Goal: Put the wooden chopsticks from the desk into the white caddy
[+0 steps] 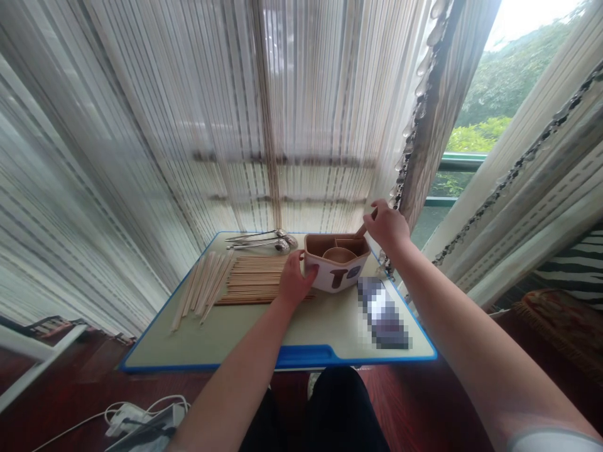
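A white container with a brown inside (335, 275), split into compartments with a round one at the front, stands on the small table. Against its left wall rests my left hand (296, 276), thumb on the front face and fingers at the rim side. My right hand (389, 227) is closed above the back right corner, gripping a brown stick-like piece (361, 231) whose lower end is in that corner compartment; its kind is unclear. Left of the container lies a row of brown chopsticks (254, 276), partly behind my left hand.
Several metal spoons (277, 242) lie at the back edge. Wrapped pale chopsticks (202, 285) are spread at the left. A pixelated dark object (384, 314) lies at the right. The table has a blue rim (226, 366); curtains (226, 125) hang close behind.
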Motion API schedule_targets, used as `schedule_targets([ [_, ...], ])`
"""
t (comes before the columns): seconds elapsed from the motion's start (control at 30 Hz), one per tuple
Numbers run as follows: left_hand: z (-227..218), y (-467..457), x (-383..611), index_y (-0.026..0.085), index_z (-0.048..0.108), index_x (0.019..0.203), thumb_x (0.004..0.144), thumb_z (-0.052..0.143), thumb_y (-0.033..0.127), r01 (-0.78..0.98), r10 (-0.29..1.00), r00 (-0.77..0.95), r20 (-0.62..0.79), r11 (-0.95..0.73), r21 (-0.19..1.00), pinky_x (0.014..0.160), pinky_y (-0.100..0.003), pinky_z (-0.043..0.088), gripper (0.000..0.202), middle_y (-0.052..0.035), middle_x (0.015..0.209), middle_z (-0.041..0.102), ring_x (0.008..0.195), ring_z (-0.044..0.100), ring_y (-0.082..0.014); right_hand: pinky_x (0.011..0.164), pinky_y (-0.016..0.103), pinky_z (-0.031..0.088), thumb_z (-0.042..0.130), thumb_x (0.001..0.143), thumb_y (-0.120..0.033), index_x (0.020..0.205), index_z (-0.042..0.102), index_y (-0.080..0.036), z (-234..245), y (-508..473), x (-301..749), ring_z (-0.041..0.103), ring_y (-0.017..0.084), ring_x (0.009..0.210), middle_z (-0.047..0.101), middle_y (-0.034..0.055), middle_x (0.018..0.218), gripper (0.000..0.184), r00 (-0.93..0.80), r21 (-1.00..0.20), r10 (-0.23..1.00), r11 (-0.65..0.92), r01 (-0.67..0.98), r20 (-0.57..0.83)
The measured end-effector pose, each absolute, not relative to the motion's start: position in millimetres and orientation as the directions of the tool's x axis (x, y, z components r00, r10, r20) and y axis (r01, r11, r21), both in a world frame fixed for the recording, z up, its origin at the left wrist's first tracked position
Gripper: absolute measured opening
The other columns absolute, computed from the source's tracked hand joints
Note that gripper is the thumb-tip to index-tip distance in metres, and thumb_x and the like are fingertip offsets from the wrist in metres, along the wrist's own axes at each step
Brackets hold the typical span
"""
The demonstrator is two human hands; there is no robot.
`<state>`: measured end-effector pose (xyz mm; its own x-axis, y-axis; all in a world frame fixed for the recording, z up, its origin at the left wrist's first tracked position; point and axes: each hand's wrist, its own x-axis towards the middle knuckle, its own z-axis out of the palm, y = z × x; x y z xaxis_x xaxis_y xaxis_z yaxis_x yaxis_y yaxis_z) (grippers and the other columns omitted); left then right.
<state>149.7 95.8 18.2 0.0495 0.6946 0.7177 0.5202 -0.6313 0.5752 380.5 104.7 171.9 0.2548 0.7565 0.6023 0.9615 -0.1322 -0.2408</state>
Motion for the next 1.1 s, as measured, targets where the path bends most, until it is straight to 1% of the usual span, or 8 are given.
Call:
schedule_targets([
  [0.13, 22.8, 89.4, 141.8, 0.018, 0.044, 0.118, 0.078, 0.059, 0.038, 0.532, 0.692, 0.024, 0.721, -0.62, 0.577, 0.08, -0.037, 0.05, 0.047, -0.0124, 0.113, 0.054, 0.094, 0.057, -0.0206, 0.061, 0.034, 0.042, 0.047, 0.08, -0.034, 0.121, 0.05, -0.017, 178.4, 84.6, 365.3, 0.059, 0.025, 0.068, 0.066, 0.0106, 0.074, 0.045, 0.198, -0.218, 0.718, -0.066, 0.974, 0.667],
  [0.3, 40.8, 80.9, 98.3, 0.018, 0.054, 0.104, 0.081, 0.054, 0.035, 0.618, 0.706, 0.043, 0.707, -0.575, 0.537, 0.079, -0.036, 0.05, 0.028, -0.008, 0.1, 0.06, 0.087, 0.058, -0.0183, 0.06, 0.029, 0.04, 0.045, 0.083, -0.035, 0.12, 0.051, -0.022, 168.5, 32.3, 306.9, 0.057, 0.019, 0.062, 0.065, 0.0026, 0.07, 0.04, -0.007, -0.214, 0.693, 0.233, 0.949, 0.721],
  [0.4, 44.5, 74.0, 59.0, 0.018, 0.057, 0.097, 0.082, 0.052, 0.03, 0.708, 0.73, 0.04, 0.683, -0.503, 0.496, 0.081, -0.037, 0.049, 0.019, -0.0069, 0.095, 0.062, 0.085, 0.058, -0.0188, 0.061, 0.027, 0.041, 0.043, 0.084, -0.034, 0.114, 0.055, -0.024, 139.0, 7.2, 261.5, 0.058, 0.017, 0.065, 0.066, 0.0035, 0.081, 0.034, -0.244, -0.213, 0.727, 0.474, 0.854, 0.642],
  [0.47, 38.1, 66.6, 35.2, 0.018, 0.057, 0.097, 0.082, 0.051, 0.024, 0.756, 0.736, 0.006, 0.677, -0.446, 0.479, 0.083, -0.038, 0.048, 0.018, -0.0076, 0.095, 0.062, 0.088, 0.058, -0.0197, 0.06, 0.027, 0.04, 0.042, 0.085, -0.031, 0.106, 0.06, -0.026, 111.5, 0.4, 233.4, 0.059, 0.017, 0.071, 0.066, 0.0045, 0.093, 0.028, -0.377, -0.196, 0.767, 0.536, 0.821, 0.52],
  [0.6, 11.5, 48.2, 7.9, 0.016, 0.056, 0.1, 0.082, 0.045, 0.015, 0.775, 0.743, -0.108, 0.66, -0.353, 0.524, 0.082, -0.038, 0.048, 0.022, -0.0096, 0.097, 0.061, 0.091, 0.058, -0.02, 0.063, 0.027, 0.041, 0.043, 0.085, -0.025, 0.092, 0.066, -0.024, 55.4, 5.7, 194.3, 0.058, 0.021, 0.09, 0.065, 0.0075, 0.097, 0.024, -0.47, -0.124, 0.819, 0.531, 0.838, 0.33],
  [0.77, -3.8, 31.6, 8.2, 0.015, 0.055, 0.101, 0.079, 0.045, 0.011, 0.802, 0.751, -0.147, 0.644, -0.291, 0.521, 0.088, -0.036, 0.045, 0.025, -0.0105, 0.101, 0.059, 0.099, 0.055, -0.0205, 0.084, 0.032, 0.038, 0.041, 0.088, -0.024, 0.096, 0.067, -0.021, 13.5, 17.4, 186.3, 0.053, 0.022, 0.097, 0.065, 0.009, 0.098, 0.027, -0.469, -0.108, 0.781, 0.553, 0.826, 0.413],
  [0.9, -0.1, 26.8, 11.5, 0.016, 0.055, 0.103, 0.079, 0.045, 0.012, 0.838, 0.781, -0.11, 0.615, -0.26, 0.48, 0.093, -0.034, 0.042, 0.026, -0.0089, 0.104, 0.059, 0.103, 0.053, -0.0194, 0.084, 0.031, 0.036, 0.042, 0.086, -0.025, 0.095, 0.068, -0.021, 0.4, 21.6, 191.5, 0.052, 0.022, 0.095, 0.065, 0.0076, 0.097, 0.027, -0.457, -0.108, 0.77, 0.553, 0.826, 0.445],
  [1.1, -1.9, 24.6, 9.5, 0.017, 0.053, 0.101, 0.078, 0.044, 0.01, 0.837, 0.772, -0.157, 0.615, -0.227, 0.498, 0.09, -0.035, 0.043, 0.026, -0.0097, 0.103, 0.058, 0.1, 0.054, -0.0202, 0.083, 0.03, 0.035, 0.044, 0.085, -0.024, 0.094, 0.066, -0.02, 1.4, 16.0, 191.8, 0.052, 0.022, 0.094, 0.064, 0.0074, 0.098, 0.024, -0.372, -0.118, 0.816, 0.464, 0.878, 0.443],
])
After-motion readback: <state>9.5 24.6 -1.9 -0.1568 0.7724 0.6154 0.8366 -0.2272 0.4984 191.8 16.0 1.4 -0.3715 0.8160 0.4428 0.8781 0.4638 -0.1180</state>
